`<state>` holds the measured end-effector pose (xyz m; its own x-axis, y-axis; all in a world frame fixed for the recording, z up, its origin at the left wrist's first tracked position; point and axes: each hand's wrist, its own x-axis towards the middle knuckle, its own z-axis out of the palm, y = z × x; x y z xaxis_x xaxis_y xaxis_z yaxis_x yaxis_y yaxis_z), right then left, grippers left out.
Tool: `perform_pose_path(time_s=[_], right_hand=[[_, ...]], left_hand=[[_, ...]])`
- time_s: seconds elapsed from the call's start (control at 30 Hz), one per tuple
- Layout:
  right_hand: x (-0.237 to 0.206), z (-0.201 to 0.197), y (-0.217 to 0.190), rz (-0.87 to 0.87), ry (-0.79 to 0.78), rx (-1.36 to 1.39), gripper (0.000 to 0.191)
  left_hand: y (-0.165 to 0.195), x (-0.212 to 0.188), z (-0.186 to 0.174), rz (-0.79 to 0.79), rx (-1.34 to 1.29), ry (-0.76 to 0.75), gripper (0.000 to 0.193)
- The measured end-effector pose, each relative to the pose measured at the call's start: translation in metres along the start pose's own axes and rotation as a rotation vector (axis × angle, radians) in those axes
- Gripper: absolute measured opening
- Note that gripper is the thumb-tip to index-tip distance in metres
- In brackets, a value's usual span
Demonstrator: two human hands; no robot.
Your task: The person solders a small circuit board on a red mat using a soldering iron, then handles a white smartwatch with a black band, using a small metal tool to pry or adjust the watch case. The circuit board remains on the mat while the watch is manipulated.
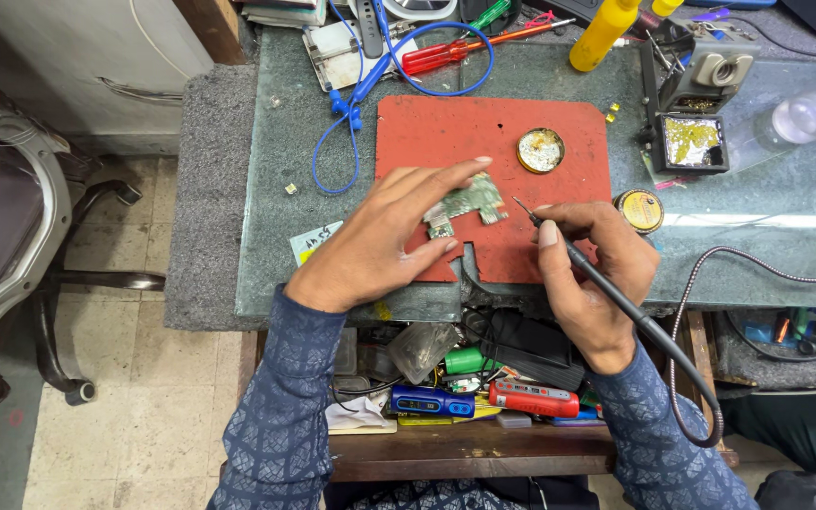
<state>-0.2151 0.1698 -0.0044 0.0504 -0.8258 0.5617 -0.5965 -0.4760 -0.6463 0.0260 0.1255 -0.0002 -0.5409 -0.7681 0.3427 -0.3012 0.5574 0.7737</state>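
A grey-green stone worktop [739,255] lay under both hands, stretching well beyond them on every side. To the far left of the left hand stood a metal-framed chair [11,236] on the tiled floor. On the worktop, directly beneath the hands, sat a red mat [446,132] with a notch cut in its near edge between the two wrists. Below the wrists an open drawer [465,453] held a clutter of tools, among them a blue device and a red one.

The left hand [384,236] lay flat and spread, fingers extended, its fingertips pressing down on a small green circuit board [469,201] that rested on the mat between the two hands. The right hand [592,274] was closed around a black soldering iron [606,283], gripped like a pen, with the metal tip [521,208] pointing toward the board's right edge and just beside it; whether the tip touched the board could not be told. The iron's cable [701,378] looped from behind the right wrist and ran off to the right.

Beyond the right hand stood a black iron stand [691,113] with yellowish residue in its tray, and a yellow bottle [602,33] farther back. A blue cable [361,104] curled beyond the left hand, near a red screwdriver [446,55]. A round open tin [541,150] sat on the mat just beyond the right fingers, and a smaller dark tin [639,210] lay just right of that hand.
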Motion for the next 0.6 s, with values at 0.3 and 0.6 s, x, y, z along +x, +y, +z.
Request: perform_pose_path(time_s=[0.3,0.6], right_hand=[[-0.004,0.001,-0.001,0.017,-0.035,0.048,0.011],[-0.004,0.010,-0.006,0.060,-0.045,0.115,0.011]], left_hand=[[0.000,0.003,-0.003,0.140,0.124,0.120,0.092],[-0.018,-0.012,-0.016,0.089,-0.607,1.129,0.065]])
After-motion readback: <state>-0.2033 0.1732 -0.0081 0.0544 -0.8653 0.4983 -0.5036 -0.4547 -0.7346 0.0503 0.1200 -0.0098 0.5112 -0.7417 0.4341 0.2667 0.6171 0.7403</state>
